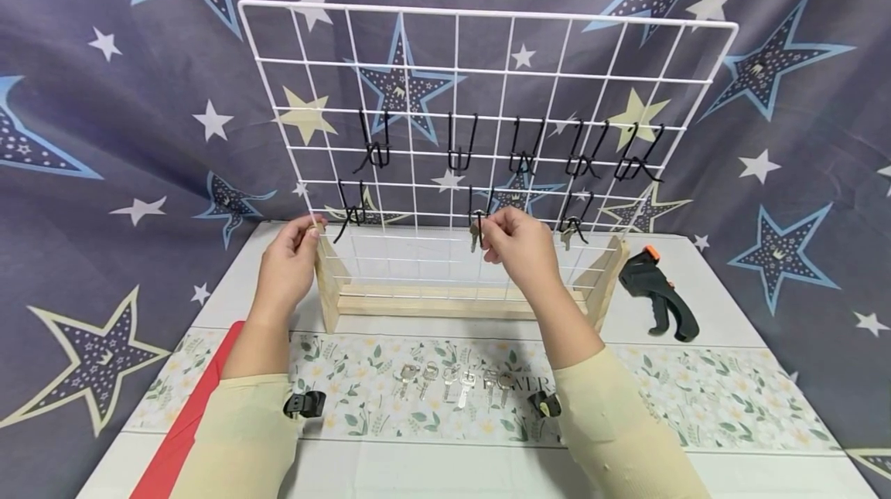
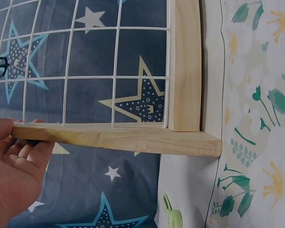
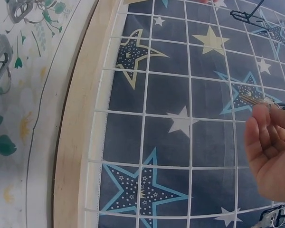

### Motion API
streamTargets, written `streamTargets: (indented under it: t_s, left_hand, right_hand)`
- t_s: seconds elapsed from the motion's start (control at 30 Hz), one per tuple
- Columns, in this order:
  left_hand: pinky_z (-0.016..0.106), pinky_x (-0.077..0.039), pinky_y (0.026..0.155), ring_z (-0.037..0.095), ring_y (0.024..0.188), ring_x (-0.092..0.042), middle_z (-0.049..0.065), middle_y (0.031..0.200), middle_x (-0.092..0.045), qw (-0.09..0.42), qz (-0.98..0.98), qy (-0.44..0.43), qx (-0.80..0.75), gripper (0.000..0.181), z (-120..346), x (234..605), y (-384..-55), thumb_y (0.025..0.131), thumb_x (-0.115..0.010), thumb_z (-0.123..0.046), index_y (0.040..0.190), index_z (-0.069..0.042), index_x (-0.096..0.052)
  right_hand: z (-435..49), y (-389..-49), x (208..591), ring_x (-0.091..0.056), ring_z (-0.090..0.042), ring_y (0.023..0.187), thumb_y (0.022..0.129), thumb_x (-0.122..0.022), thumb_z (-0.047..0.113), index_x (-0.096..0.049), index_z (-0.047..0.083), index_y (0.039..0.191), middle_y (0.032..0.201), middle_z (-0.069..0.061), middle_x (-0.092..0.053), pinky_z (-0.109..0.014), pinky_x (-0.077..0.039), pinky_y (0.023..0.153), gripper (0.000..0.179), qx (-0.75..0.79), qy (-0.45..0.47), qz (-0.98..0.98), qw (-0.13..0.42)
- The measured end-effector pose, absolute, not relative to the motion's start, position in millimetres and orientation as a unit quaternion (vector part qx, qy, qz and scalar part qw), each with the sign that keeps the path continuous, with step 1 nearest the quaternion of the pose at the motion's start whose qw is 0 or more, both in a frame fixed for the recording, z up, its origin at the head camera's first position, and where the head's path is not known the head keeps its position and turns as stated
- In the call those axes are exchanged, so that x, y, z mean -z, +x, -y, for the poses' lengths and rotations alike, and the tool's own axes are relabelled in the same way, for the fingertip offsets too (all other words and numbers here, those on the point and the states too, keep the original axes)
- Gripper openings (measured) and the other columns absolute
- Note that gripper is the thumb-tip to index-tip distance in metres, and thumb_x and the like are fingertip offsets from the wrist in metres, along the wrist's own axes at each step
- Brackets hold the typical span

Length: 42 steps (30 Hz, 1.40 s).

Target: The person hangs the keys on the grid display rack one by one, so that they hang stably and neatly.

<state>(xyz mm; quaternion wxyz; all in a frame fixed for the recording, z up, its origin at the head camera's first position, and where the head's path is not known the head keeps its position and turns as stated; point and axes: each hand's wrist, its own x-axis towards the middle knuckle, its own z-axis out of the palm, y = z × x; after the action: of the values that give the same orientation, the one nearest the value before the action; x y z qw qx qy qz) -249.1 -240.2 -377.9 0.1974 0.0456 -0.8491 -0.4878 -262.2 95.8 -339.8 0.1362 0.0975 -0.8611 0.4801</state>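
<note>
A white wire grid (image 1: 431, 111) stands upright in a wooden stand (image 1: 438, 305), with black hooks (image 1: 459, 155) hung on it in two rows. My left hand (image 1: 287, 263) grips the upper end of the stand's left side piece (image 2: 109, 138), beside the grid. At the middle hook of the lower row, my right hand (image 1: 518, 244) pinches a metal key (image 3: 251, 99) between thumb and fingers. The key's ring is partly hidden by the fingertips and the hook. Another key (image 1: 567, 236) hangs from the lower right hook.
Several keys (image 1: 465, 389) lie in a row on the floral runner (image 1: 390, 422) in front of the stand. A black clamp (image 1: 661, 294) with orange parts lies to the right. At the left is a red strip (image 1: 188, 422). A patterned curtain (image 1: 83, 213) hangs behind.
</note>
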Motion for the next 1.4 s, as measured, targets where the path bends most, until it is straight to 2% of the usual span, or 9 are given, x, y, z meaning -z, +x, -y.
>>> streamTargets:
  t_s: [0.2, 0.37, 0.6, 0.77, 1.0, 1.2, 1.4]
  left_hand:
    - [0.015, -0.045, 0.093, 0.004, 0.113, -0.054, -0.001, 0.132, -0.063, 0.198, 0.849, 0.049, 0.487, 0.037, 240.2, 377.9, -248.5, 0.105, -0.043, -0.035, 0.134, -0.017, -0.058]
    - [0.014, -0.045, 0.09, 0.005, 0.111, -0.054, 0.0, 0.132, -0.063, 0.197, 0.848, 0.049, 0.49, 0.037, 240.3, 377.8, -248.5, 0.105, -0.043, -0.034, 0.134, -0.017, -0.058]
    - [0.025, -0.046, 0.103, 0.01, 0.121, -0.054, -0.001, 0.135, -0.062, 0.194, 0.852, 0.048, 0.485, 0.039, 241.0, 377.2, -248.8, 0.105, -0.042, -0.036, 0.137, -0.018, -0.056]
    - [0.03, -0.046, 0.105, 0.012, 0.124, -0.053, 0.0, 0.136, -0.061, 0.192, 0.85, 0.045, 0.489, 0.039, 240.7, 377.1, -247.8, 0.105, -0.042, -0.036, 0.137, -0.017, -0.056]
    - [0.031, -0.045, 0.105, 0.012, 0.124, -0.054, 0.0, 0.136, -0.061, 0.192, 0.849, 0.047, 0.49, 0.039, 239.4, 376.5, -247.2, 0.105, -0.042, -0.035, 0.136, -0.017, -0.056]
    - [0.025, -0.047, 0.098, 0.008, 0.116, -0.055, 0.0, 0.132, -0.063, 0.194, 0.85, 0.047, 0.488, 0.036, 238.8, 377.1, -248.2, 0.105, -0.042, -0.035, 0.133, -0.019, -0.059]
    - [0.032, -0.045, 0.107, 0.012, 0.126, -0.053, 0.0, 0.136, -0.061, 0.19, 0.847, 0.049, 0.494, 0.038, 238.5, 377.6, -248.9, 0.105, -0.042, -0.035, 0.136, -0.018, -0.056]
  right_hand:
    - [-95.9, -261.4, 341.0, -0.066, -0.014, 0.059, 0.097, -0.062, 0.033, -0.064, 0.014, 0.087, 0.07, 0.0, -0.068, -0.028, -0.057, 0.056, 0.021, -0.483, 0.099, 0.859, 0.136]
    - [-98.9, -257.4, 342.4, -0.066, -0.014, 0.061, 0.097, -0.062, 0.032, -0.064, 0.014, 0.089, 0.072, 0.0, -0.068, -0.029, -0.057, 0.058, 0.019, -0.479, 0.109, 0.862, 0.128]
    - [-108.4, -242.3, 339.6, -0.064, -0.016, 0.061, 0.096, -0.063, 0.034, -0.065, 0.017, 0.088, 0.073, -0.003, -0.068, -0.031, -0.056, 0.059, 0.02, -0.457, 0.137, 0.874, 0.093]
    - [-117.6, -231.1, 343.4, -0.062, -0.015, 0.062, 0.096, -0.062, 0.04, -0.065, 0.018, 0.087, 0.071, -0.001, -0.065, -0.032, -0.051, 0.055, 0.024, -0.392, 0.166, 0.904, 0.03]
    - [-128.6, -220.5, 360.7, -0.063, -0.017, 0.066, 0.095, -0.065, 0.03, -0.064, 0.02, 0.089, 0.075, 0.0, -0.065, -0.03, -0.052, 0.061, 0.012, -0.318, 0.211, 0.92, -0.086]
    - [-135.3, -213.5, 379.9, -0.06, -0.016, 0.063, 0.092, -0.069, 0.025, -0.062, 0.02, 0.087, 0.074, -0.001, -0.064, -0.031, -0.048, 0.06, 0.01, -0.283, 0.21, 0.924, -0.148]
    - [-139.4, -209.0, 397.3, -0.056, -0.014, 0.065, 0.087, -0.075, 0.026, -0.062, 0.02, 0.088, 0.075, 0.003, -0.061, -0.032, -0.047, 0.063, 0.014, -0.22, 0.217, 0.932, -0.188]
